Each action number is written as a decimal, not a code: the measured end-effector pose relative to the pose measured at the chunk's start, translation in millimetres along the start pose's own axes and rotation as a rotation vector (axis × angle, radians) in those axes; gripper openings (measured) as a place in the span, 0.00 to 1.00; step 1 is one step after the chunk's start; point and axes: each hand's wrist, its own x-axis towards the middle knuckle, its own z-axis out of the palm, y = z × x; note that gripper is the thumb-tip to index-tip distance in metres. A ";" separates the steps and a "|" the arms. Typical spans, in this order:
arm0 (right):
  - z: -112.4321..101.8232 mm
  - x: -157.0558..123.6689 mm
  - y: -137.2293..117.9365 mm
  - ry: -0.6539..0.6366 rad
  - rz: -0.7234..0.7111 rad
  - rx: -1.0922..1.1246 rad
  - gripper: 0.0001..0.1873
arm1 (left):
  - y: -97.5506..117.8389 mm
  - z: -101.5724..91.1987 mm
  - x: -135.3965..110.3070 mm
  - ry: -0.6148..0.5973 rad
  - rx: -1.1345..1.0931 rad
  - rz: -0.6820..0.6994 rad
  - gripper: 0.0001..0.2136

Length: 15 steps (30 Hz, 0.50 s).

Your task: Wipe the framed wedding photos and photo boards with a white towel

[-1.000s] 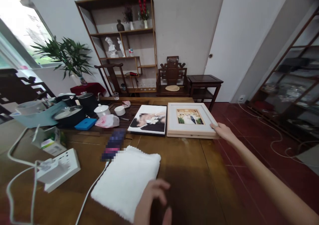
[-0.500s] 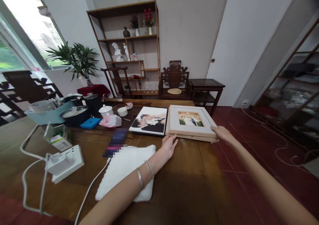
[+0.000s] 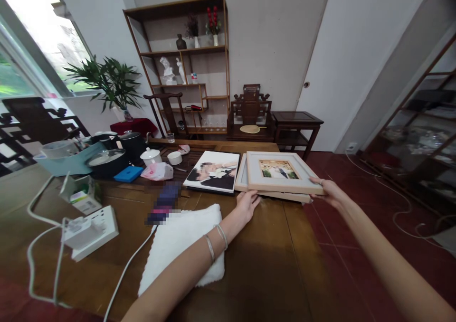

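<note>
A light wooden picture frame [image 3: 256, 170] with a white mat and a small photo lies over another wooden frame [image 3: 285, 196] near the table's right edge. The upper one sits shifted to the right, so the lower one's left side shows. My right hand [image 3: 331, 191] grips the upper frame's right front corner. At its front left corner is my left hand [image 3: 246, 206], fingers bent against the edge. Left of the stack, close beside it, lies a black-and-white photo panel [image 3: 213, 171]. A white cloth [image 3: 181, 246] lies partly under my left forearm.
On the table's left are a power strip [image 3: 103, 232] with white cables, a small open box [image 3: 81, 196], a blue block [image 3: 128, 174], a lidded pan [image 3: 107, 160] and a white lidded cup [image 3: 150, 156]. A blurred-out dark object [image 3: 166, 203] touches the cloth. Red floor tiles [image 3: 342, 274] lie beyond the right edge.
The upper picture frame has slid right over the lower one, baring more of the lower one's left side. Both hands have moved slightly right with it.
</note>
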 end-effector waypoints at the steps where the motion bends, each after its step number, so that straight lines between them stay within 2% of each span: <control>1: -0.6 -1.0 -0.2 0.003 0.004 0.019 0.04 | -0.2 0.3 0.8 -0.011 -0.014 -0.015 0.12; 4: -2.9 -5.2 -2.0 0.006 0.008 0.066 0.03 | 0.7 0.8 2.7 -0.049 -0.061 -0.057 0.07; 15: -20.7 -33.5 -25.1 0.017 -0.043 0.152 0.04 | 3.3 10.9 11.8 -0.027 -0.048 -0.232 0.07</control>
